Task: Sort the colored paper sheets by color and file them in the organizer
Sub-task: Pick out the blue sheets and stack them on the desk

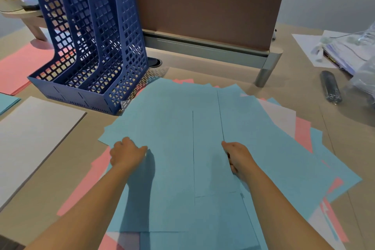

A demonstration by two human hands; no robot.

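Observation:
A loose spread of blue sheets (172, 119) covers the desk in front of me, with pink sheets (89, 184) and white sheets (280, 115) poking out beneath. My left hand (126, 153) is closed on the left edge of a blue sheet. The fingers of my right hand (236, 158) pinch the right edge of a blue sheet near the middle. The blue mesh organizer (91, 46) with three slots stands at the back left; through the mesh its slots look empty.
Sorted piles lie at the left: a pink stack (18, 69), a white stack (34, 134) and a blue stack (8, 101). A brown divider panel (203, 6) runs along the back. A dark roll (329, 87) and plastic-wrapped papers (349, 50) sit at the right.

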